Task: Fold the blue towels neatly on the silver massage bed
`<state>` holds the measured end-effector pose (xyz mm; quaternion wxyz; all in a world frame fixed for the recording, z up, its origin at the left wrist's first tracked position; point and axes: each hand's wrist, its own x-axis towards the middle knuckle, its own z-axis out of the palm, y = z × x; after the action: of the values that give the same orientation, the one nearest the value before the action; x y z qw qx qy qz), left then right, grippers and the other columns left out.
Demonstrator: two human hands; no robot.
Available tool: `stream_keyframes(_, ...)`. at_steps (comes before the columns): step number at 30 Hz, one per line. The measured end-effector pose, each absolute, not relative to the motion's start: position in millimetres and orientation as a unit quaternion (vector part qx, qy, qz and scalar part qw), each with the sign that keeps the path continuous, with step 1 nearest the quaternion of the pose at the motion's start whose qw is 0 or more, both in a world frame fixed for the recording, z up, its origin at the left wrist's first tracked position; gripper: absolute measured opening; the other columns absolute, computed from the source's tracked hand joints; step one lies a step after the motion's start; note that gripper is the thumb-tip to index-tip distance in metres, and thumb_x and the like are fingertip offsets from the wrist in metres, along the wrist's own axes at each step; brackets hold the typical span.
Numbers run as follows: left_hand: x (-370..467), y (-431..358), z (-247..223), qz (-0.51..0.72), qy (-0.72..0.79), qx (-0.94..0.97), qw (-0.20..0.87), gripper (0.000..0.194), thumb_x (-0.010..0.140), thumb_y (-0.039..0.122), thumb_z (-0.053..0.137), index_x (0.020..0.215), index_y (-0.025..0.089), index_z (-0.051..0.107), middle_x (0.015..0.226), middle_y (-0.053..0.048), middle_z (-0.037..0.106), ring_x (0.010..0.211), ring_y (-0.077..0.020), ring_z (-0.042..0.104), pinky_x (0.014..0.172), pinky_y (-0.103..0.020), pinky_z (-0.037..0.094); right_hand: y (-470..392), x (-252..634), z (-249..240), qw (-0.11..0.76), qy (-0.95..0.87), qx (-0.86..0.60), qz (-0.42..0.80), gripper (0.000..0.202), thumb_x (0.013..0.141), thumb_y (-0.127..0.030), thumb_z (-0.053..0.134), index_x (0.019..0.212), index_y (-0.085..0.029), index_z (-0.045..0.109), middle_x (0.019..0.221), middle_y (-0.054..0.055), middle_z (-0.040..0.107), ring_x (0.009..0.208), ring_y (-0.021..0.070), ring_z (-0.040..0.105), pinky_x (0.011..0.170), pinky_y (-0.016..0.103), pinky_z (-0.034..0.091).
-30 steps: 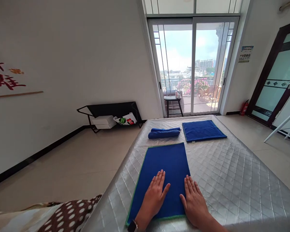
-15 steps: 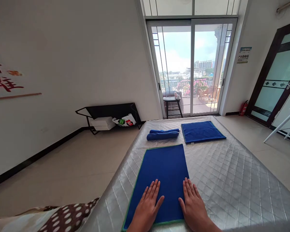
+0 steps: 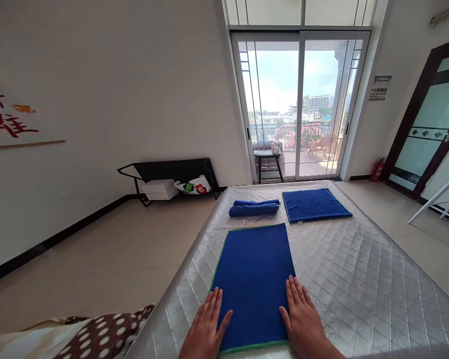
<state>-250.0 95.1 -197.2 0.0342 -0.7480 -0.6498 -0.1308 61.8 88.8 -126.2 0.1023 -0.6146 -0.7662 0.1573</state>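
Observation:
Flat on the silver quilted mattress [image 3: 344, 269] lies a blue towel [image 3: 256, 271] with green edging, its long sides running away from me. My left hand [image 3: 206, 324] rests palm down over the towel's left edge near its front corner, fingers stretched forward. On the opposite edge, my right hand [image 3: 303, 316] lies flat with the thumb out to the side, touching the towel. Neither hand grips anything. Beyond it are a rolled blue towel [image 3: 253, 208] and, to its right, a folded blue towel [image 3: 316, 204] lying flat.
A polka-dot cloth [image 3: 105, 336] lies at the lower left beside the mattress. By the wall, a black rack [image 3: 172, 172] holds white boxes [image 3: 157, 189] and a bag [image 3: 194, 186]. A stool [image 3: 268, 155] stands at the sliding door [image 3: 301, 104]; white table legs [image 3: 434, 199] show at right.
My left hand has slid left across the towel to its left edge. My right hand stays at the right edge, nearly unmoved. The view has shifted slightly.

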Motion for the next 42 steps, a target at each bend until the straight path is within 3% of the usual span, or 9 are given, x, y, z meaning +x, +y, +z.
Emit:
stream_keyframes(8,-247.2,94.6,-193.0,-0.134,-0.654,-0.744,0.018,0.069,0.101,0.055,0.026,0.158,0.025,0.001,0.163,-0.006,0.028,0.148,-0.0245,0.031,0.120,-0.049,0.032,107.8,62.7,-108.6,0.088,-0.779,-0.601,0.154,0.069,0.102,-0.056,0.017,0.157,-0.014,0.022,0.163,0.007,0.018,0.151,0.0251,0.020,0.123,0.042,0.018)
stream_keyframes(14,-243.4,93.1,-185.2,-0.128,-0.659,-0.741,0.005,0.069,0.101,0.054,0.028,0.157,0.025,-0.001,0.163,-0.006,0.028,0.149,-0.0242,0.028,0.120,-0.049,0.032,161.8,48.4,-81.5,0.080,-0.773,-0.611,0.149,0.067,0.103,-0.048,0.018,0.158,-0.008,0.019,0.164,0.010,0.015,0.152,0.0229,0.014,0.123,0.041,0.013)
stream_keyframes(23,-251.0,95.0,-198.4,-0.149,-0.644,-0.749,0.050,0.069,0.101,0.052,0.030,0.157,0.026,0.000,0.162,-0.006,0.031,0.146,-0.0254,0.034,0.116,-0.049,0.038,181.2,46.0,-104.3,0.085,-0.750,-0.643,0.132,0.066,0.103,-0.043,0.022,0.157,-0.005,0.021,0.164,0.012,0.016,0.152,0.0229,0.013,0.123,0.039,0.011)
stream_keyframes(31,-254.6,93.5,-201.3,-0.137,-0.643,-0.752,0.051,0.068,0.101,0.052,0.028,0.158,0.025,0.003,0.163,-0.006,0.029,0.147,-0.0250,0.033,0.117,-0.048,0.036,180.8,45.9,-107.2,0.098,-0.749,-0.641,0.137,0.065,0.102,-0.042,0.024,0.157,-0.006,0.021,0.163,0.011,0.016,0.152,0.0233,0.014,0.123,0.039,0.011)
stream_keyframes(34,-262.6,95.2,-200.2,-0.111,-0.646,-0.755,0.037,0.068,0.101,0.054,0.027,0.158,0.023,0.010,0.162,-0.006,0.030,0.147,-0.0251,0.033,0.117,-0.048,0.036,180.7,46.5,-109.0,0.107,-0.750,-0.638,0.138,0.065,0.103,-0.043,0.022,0.157,-0.008,0.021,0.163,0.010,0.017,0.152,0.0228,0.015,0.123,0.039,0.011)
stream_keyframes(38,-260.6,109.6,-184.2,-0.054,-0.657,-0.752,0.016,0.072,0.099,0.060,0.024,0.155,0.015,0.031,0.159,-0.012,0.036,0.146,-0.0279,0.035,0.117,-0.049,0.036,179.8,46.4,-105.7,0.105,-0.749,-0.638,0.146,0.065,0.103,-0.043,0.022,0.157,-0.007,0.020,0.164,0.010,0.015,0.152,0.0227,0.014,0.123,0.040,0.011)
stream_keyframes(42,-210.5,138.4,-150.5,-0.079,-0.635,-0.768,0.035,0.074,0.099,0.061,0.023,0.154,0.012,0.033,0.158,-0.014,0.036,0.147,-0.0284,0.033,0.118,-0.048,0.034,178.7,45.5,-99.5,0.093,-0.748,-0.640,0.148,0.065,0.102,-0.041,0.022,0.157,-0.005,0.020,0.164,0.011,0.014,0.152,0.0230,0.013,0.123,0.040,0.011)
